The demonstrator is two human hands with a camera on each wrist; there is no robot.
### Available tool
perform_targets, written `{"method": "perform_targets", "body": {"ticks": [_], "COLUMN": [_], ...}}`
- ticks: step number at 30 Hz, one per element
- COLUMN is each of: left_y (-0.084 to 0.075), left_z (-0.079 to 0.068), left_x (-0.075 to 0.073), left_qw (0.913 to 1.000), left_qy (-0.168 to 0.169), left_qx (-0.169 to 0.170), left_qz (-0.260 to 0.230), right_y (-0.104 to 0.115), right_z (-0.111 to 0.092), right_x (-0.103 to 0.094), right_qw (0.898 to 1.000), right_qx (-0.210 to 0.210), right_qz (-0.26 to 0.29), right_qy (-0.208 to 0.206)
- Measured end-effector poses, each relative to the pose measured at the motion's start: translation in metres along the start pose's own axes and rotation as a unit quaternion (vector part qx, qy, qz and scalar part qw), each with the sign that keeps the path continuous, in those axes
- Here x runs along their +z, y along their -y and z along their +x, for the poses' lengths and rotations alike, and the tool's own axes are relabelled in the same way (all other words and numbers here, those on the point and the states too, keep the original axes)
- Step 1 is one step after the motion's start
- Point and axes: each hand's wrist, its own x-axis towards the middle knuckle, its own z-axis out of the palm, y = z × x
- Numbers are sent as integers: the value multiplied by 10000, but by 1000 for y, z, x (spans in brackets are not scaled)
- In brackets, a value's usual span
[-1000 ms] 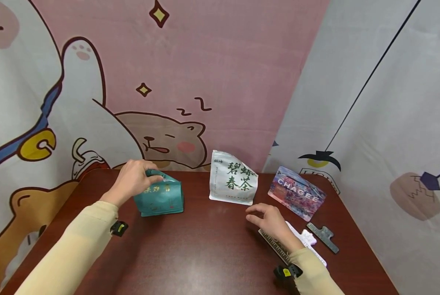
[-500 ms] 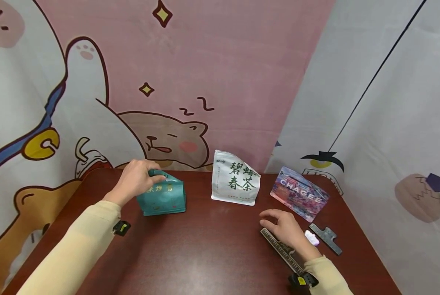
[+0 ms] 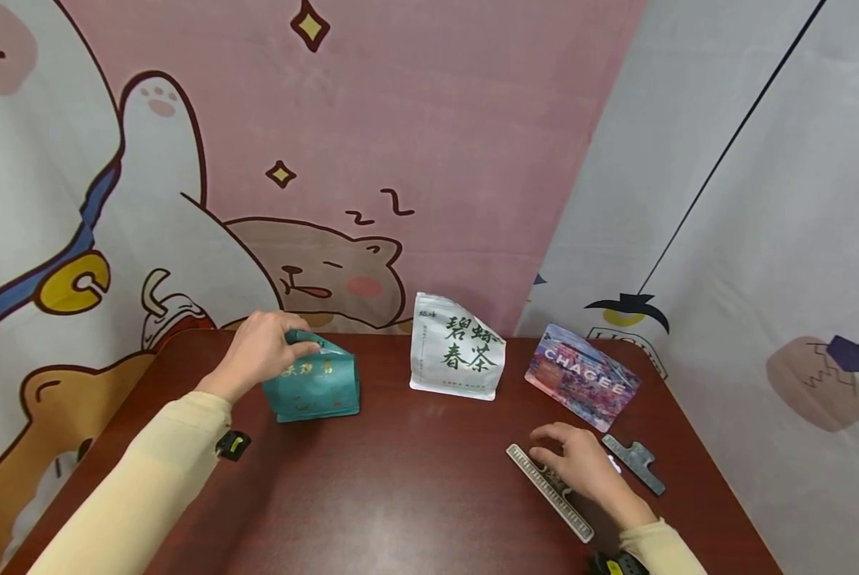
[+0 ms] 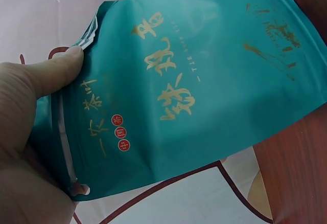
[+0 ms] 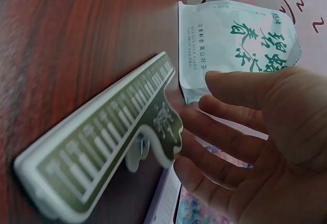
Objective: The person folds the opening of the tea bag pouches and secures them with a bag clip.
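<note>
A teal tea bag (image 3: 314, 391) with gold lettering stands at the table's left, its top folded over. My left hand (image 3: 255, 353) pinches that top edge; in the left wrist view the thumb (image 4: 59, 73) presses on the bag's front. On the right, my right hand (image 3: 580, 463) hovers with relaxed fingers and nothing in them. Just beside it lies a long sealing clip (image 3: 547, 491) with a piano-key pattern; the right wrist view shows its dark green shaped handle (image 5: 162, 124) near the fingertips. A white clip (image 3: 614, 464) is mostly hidden behind this hand.
A white tea bag (image 3: 456, 351) with green characters stands at the back middle. Right of it lies a colourful CHAGEE pouch (image 3: 580, 375). A grey metal clip (image 3: 634, 465) is by the right side of the brown table (image 3: 400, 495). Printed cloth hangs behind.
My right hand has moved right and toward me, away from the white tea bag, uncovering more of the piano-key clip and covering the white one. My left hand stays on the teal bag.
</note>
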Motion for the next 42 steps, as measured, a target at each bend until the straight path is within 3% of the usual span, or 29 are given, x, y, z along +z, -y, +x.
{"method": "perform_targets", "body": {"ticks": [16,29,42], "left_y": [1,2,3], "left_z": [0,0,0], "left_x": [1,1,2], "left_qw": [10000,9999,9999], "left_qy": [-26,-31,-25], "left_qx": [40,103,136], "left_qz": [-7,15,-31], "right_y": [-12,-14,-11], "right_z": [-17,-23,-24], "right_x": [-4,-1,1], "right_qw": [9986,9980,9981], "right_qx": [78,-139,240], "right_qz": [-273,-599,-531], "right_qy": [457,147,207]}}
